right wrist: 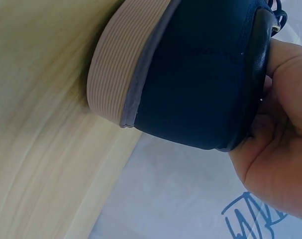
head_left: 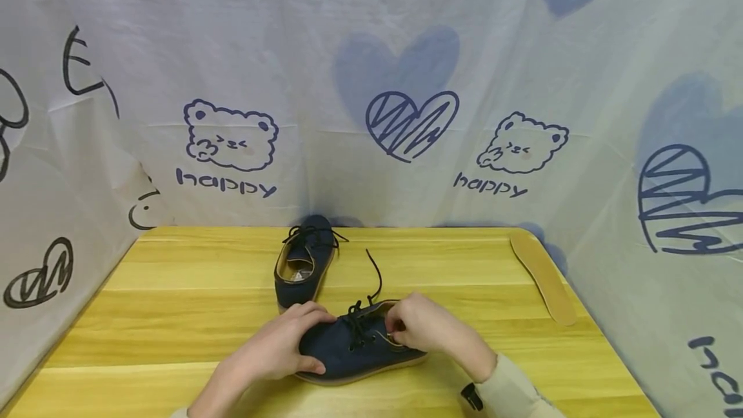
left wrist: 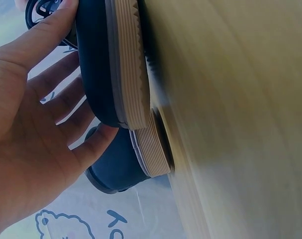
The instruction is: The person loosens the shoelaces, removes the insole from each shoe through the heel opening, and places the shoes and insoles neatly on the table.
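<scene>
A dark navy lace-up shoe point(head_left: 371, 344) lies on the table with its toe to the left and its black laces tied. My left hand point(head_left: 282, 344) grips the toe, thumb on the near side and fingers on the far side. Seen from the left wrist, the thumb is over the upper and the fingers point(left wrist: 71, 117) spread along the toe. My right hand point(head_left: 420, 324) has its curled fingers dipped into the shoe's opening. The right wrist view has that hand point(right wrist: 280, 129) over the heel collar; I cannot tell what the hidden fingertips hold.
Behind the left hand stands a second navy shoe point(head_left: 304, 260), toe away, its opening showing. A tan insole point(head_left: 542, 279) lies along the table's right edge. White printed sheets point(head_left: 325, 166) hang round the back and sides of the wooden table point(head_left: 191, 302).
</scene>
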`<move>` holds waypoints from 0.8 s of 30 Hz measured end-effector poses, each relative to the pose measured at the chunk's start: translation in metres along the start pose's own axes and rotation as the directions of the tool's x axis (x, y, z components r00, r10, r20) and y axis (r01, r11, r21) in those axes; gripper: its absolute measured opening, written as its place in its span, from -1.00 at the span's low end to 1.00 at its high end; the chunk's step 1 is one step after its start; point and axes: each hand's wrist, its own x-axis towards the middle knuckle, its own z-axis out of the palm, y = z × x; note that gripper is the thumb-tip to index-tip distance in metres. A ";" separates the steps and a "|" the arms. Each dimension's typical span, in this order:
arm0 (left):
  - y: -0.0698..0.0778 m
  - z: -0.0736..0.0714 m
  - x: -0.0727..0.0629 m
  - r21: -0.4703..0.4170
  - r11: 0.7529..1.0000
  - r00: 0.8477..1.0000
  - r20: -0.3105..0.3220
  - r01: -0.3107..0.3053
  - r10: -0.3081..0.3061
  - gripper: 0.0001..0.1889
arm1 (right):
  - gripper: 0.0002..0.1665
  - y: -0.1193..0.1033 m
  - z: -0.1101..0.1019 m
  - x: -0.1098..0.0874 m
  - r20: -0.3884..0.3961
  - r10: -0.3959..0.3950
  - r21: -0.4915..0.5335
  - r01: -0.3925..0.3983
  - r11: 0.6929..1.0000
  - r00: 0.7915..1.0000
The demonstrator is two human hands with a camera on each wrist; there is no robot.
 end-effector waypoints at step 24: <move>0.001 -0.001 0.000 0.018 1.000 1.000 0.009 0.000 0.000 -0.27 | -0.93 -0.007 0.007 -0.008 -0.128 -0.032 -0.171 0.009 0.985 0.991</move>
